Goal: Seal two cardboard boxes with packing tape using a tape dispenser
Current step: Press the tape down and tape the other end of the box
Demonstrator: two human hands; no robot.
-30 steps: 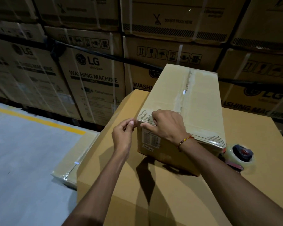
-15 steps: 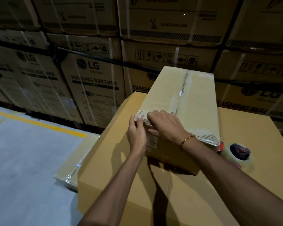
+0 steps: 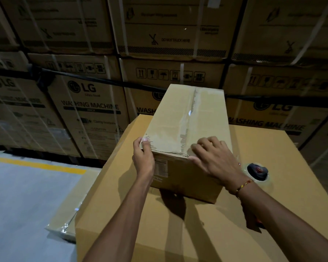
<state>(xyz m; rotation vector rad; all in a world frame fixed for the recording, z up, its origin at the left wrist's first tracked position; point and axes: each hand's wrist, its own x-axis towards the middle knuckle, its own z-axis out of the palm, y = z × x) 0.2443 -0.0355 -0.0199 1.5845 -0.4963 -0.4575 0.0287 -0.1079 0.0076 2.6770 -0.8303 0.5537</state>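
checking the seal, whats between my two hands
Head view: the taped near edge of the small box, from left hand to right hand.

matt brown cardboard box (image 3: 180, 118), glossy clear tape (image 3: 189, 120) along its seam, smooth grey floor (image 3: 23, 186)
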